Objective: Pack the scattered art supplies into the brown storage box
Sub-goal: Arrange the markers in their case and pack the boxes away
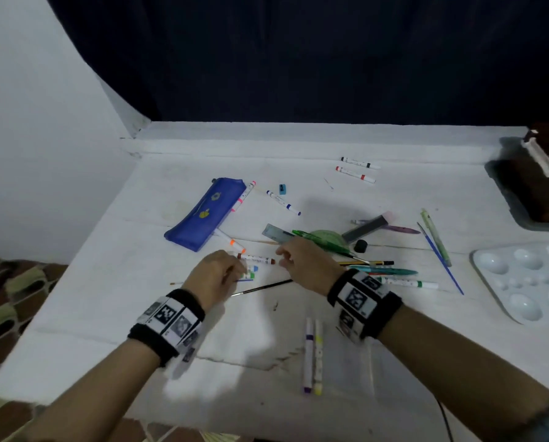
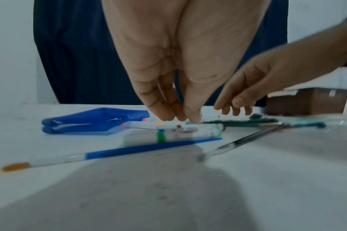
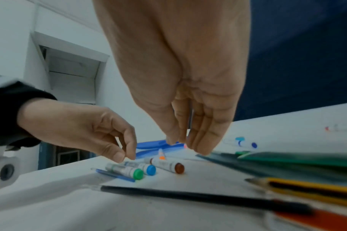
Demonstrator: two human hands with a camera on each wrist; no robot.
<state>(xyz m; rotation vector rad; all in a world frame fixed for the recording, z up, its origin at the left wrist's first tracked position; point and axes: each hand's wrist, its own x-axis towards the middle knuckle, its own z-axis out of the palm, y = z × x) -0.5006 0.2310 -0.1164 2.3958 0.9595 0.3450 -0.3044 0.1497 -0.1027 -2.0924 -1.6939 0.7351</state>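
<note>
At the far right edge of the white table, the brown storage box sits with its lid up, well apart from both hands. Near the table's middle, three markers lie side by side: a brown-capped marker, a blue-capped marker and a green-capped marker, with a thin blue paintbrush just beside the green one. The left hand hangs over them with fingers bent downward, thumb and forefinger close together just above the green and blue markers; it grasps nothing that can be seen. The right hand hovers beside the brown marker's cap, fingers pointing down and loose, holding nothing. A black paintbrush lies on the table between the two wrists. Beyond the left hand lie a blue pencil case and an orange-tipped marker. To the right are a pile of pens, a yellow-and-black pencil and a clear ruler. A purple marker and a yellow marker lie together nearer the person, and a white paint palette sits at the right.
</note>
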